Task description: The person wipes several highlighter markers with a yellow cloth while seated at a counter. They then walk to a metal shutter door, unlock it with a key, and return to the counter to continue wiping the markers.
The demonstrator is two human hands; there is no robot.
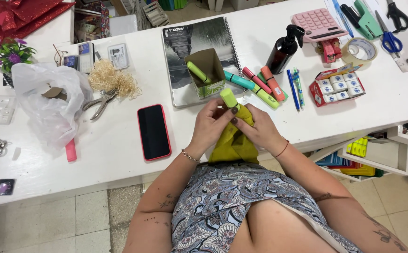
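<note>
My left hand (209, 122) grips a light-green highlighter (229, 98) by its lower part, its cap end pointing up. My right hand (255, 127) presses a yellow-green cloth (233, 143) around the highlighter's body; the cloth hangs down over the table's front edge. Just beyond my hands stands a small open cardboard box (207, 71) with another green highlighter (197, 72) leaning inside it. To the right of the box lie several more highlighters (260, 85) in teal, pink, green and orange.
The box rests on a spiral notebook (199, 44). A red-cased phone (154, 131) lies left of my hands. Further off are a white plastic bag (49, 103), pliers (100, 102), two pens (295, 88), a dark pump bottle (282, 49), a pink calculator (317, 23), tape (359, 51), scissors (390, 37).
</note>
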